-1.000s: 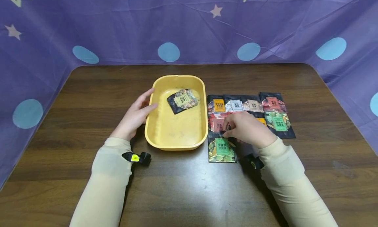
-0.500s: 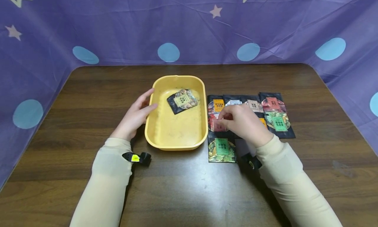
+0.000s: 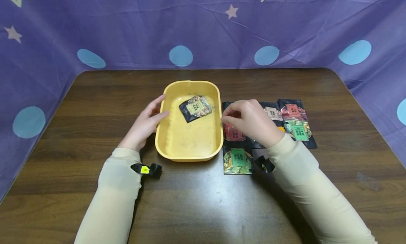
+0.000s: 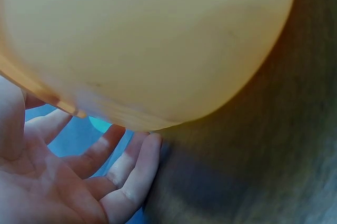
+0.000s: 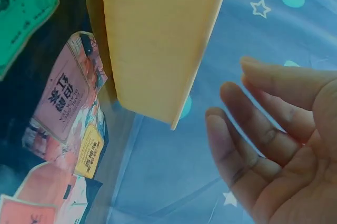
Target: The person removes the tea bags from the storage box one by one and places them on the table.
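A yellow plastic tub (image 3: 190, 145) stands on the table, with one dark tea packet (image 3: 197, 108) lying tilted inside it. My left hand (image 3: 142, 126) holds the tub's left side, thumb over the rim and fingers against the outer wall. Close to the tub's right rim, my right hand (image 3: 250, 122) hovers over the upper-left packets and hides part of them. Its bent fingers hold nothing in the right wrist view. Below it are a pink-labelled tea packet (image 3: 234, 135) and a green-labelled tea packet (image 3: 238, 159).
More packets lie in overlapping rows to the right, including a red-labelled packet (image 3: 292, 110) and another green-labelled packet (image 3: 299, 130). A purple curtain (image 3: 215, 29) with stars and blue dots hangs behind the brown wooden table (image 3: 190, 208).
My right hand has moved left and slightly away from me across the packets, up to the tub's right rim. The left hand, the tub and the packet inside stay where they were.
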A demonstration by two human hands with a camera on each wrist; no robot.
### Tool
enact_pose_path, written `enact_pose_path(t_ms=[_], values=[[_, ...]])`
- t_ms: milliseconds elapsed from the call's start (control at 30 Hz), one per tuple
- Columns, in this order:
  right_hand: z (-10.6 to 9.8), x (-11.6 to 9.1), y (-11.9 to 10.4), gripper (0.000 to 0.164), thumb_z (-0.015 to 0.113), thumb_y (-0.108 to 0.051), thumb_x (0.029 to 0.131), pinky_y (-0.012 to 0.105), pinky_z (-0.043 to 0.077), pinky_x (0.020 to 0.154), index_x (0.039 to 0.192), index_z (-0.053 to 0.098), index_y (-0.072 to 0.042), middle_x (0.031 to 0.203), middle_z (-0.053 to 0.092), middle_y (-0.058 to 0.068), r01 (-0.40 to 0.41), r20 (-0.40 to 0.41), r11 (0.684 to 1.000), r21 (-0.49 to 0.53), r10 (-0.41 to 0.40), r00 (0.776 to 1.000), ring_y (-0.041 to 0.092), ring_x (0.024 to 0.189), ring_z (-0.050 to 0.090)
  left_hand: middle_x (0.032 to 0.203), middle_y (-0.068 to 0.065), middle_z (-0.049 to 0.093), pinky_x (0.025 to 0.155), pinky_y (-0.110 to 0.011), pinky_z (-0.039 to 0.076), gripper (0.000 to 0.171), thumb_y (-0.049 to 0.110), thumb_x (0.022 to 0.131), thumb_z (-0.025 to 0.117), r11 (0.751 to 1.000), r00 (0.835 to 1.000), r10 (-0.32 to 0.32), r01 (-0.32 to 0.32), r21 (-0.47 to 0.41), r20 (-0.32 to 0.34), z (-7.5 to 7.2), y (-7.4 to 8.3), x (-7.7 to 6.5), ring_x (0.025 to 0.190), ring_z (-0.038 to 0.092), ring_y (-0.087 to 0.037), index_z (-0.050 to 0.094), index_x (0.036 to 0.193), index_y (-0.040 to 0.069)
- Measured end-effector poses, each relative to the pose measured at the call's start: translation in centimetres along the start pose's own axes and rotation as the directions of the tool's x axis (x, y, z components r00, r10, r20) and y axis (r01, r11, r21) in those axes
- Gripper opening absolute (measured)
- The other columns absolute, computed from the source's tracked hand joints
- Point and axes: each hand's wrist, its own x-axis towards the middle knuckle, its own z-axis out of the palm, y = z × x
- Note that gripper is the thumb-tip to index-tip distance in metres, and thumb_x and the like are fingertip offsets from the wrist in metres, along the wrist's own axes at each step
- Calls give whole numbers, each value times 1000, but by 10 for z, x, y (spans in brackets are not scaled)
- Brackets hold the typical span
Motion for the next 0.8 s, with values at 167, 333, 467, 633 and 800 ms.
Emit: enact_pose_path(t_ms=[167, 333, 467, 633, 800], values=[[3, 15, -3, 10, 72, -16, 91, 31, 53, 70, 94, 77, -8, 88, 74, 4, 39, 2, 999, -4, -39, 999, 15, 77, 65, 142, -20, 33, 75, -24, 56, 61, 26, 103, 51, 1000, 1000, -2, 2, -1, -2, 0, 0, 0, 108, 53, -24, 24, 158, 33], [10, 28, -2, 12, 70, -16, 92, 34, 54, 76, 97, 76, -6, 94, 73, 7, 68, 27, 997, -37, -67, 997, 18, 82, 64, 144, -20, 32, 75, -24, 56, 61, 25, 103, 50, 1000, 1000, -10, 10, -3, -1, 0, 1, 0, 109, 53, -25, 24, 158, 33], [16, 39, -2, 14, 70, -15, 92, 36, 54, 80, 99, 77, -4, 96, 74, 8, 95, 62, 993, -71, -91, 994, 21, 86, 65, 145, -21, 32, 75, -24, 56, 61, 25, 103, 50, 1000, 1000, -13, 13, -2, -3, 0, 0, -1, 109, 53, -25, 24, 158, 33], [22, 50, -3, 13, 71, -12, 91, 37, 54, 86, 99, 77, -4, 98, 76, 8, 115, 120, 990, -86, -104, 987, 23, 93, 68, 144, -20, 35, 73, -25, 57, 61, 23, 103, 50, 1000, 1000, -1, 1, -26, -1, 0, -2, 0, 104, 56, -22, 25, 158, 31], [28, 59, -4, 15, 70, -10, 91, 36, 54, 89, 102, 77, -3, 101, 76, 7, 126, 180, 986, -107, -105, 978, 23, 95, 69, 142, -19, 38, 72, -26, 58, 61, 21, 103, 50, 999, 1000, 11, -11, -41, -3, 0, -3, 2, 99, 58, -19, 25, 158, 29]])
